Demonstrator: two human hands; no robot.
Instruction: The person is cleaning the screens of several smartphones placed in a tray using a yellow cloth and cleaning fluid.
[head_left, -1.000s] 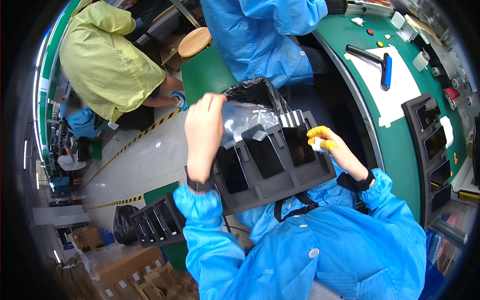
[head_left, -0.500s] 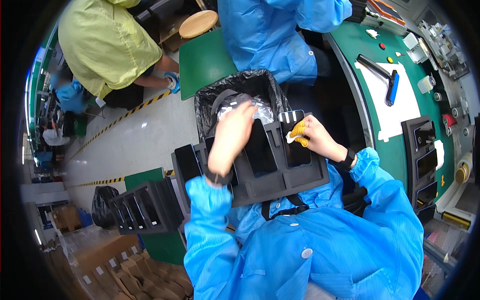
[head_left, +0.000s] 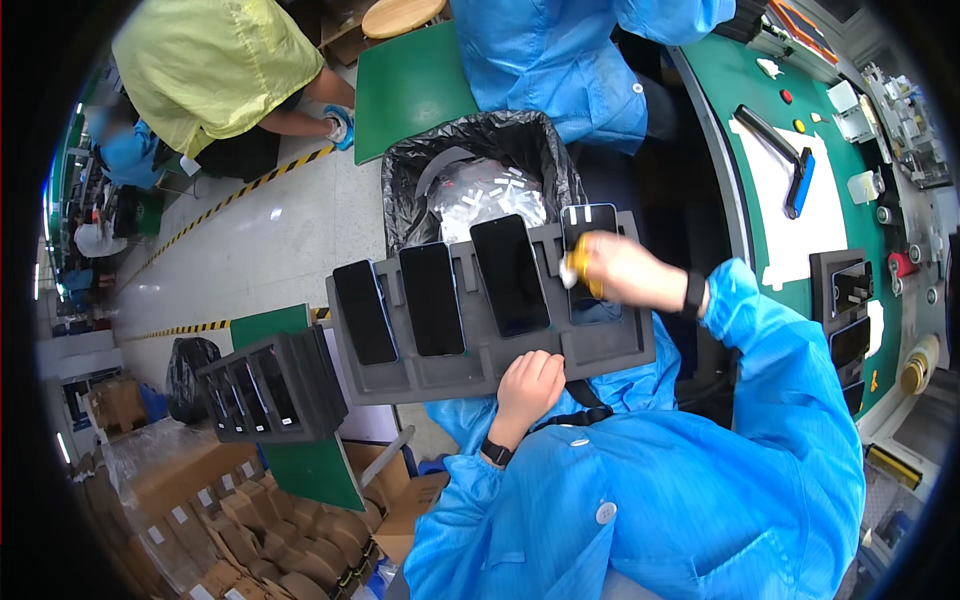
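1. Green workbench point(head_left: 718, 82): runs along the person's right, beyond the tray and well apart from both hands.
2. Black bin liner point(head_left: 400, 180): spread wide just past the tray's far rim, holding clear film and small white strips.
3. Dark foam tray point(head_left: 612, 342): lies crosswise before the person's torso, four phones in its row of recesses.
4. Smartphones: first point(head_left: 365, 312), second point(head_left: 431, 300) and third point(head_left: 511, 275) from the left, black screens up, not touched by either hand. The rightmost phone point(head_left: 590, 305) lies under the right hand, with white strips at its far end.
5. Right hand point(head_left: 625, 268): slightly blurred; fingers closed in a pinch on a white wad, above the rightmost screen.
6. Left hand point(head_left: 532, 385): fingers curled at the tray's near rim; whether they clamp it or merely rest there cannot be told.
7. Yellow finger cots point(head_left: 583, 262): on the right hand's fingers; number unclear.
8. White wad point(head_left: 569, 270): protrudes from the pinch; contact with the glass cannot be confirmed.
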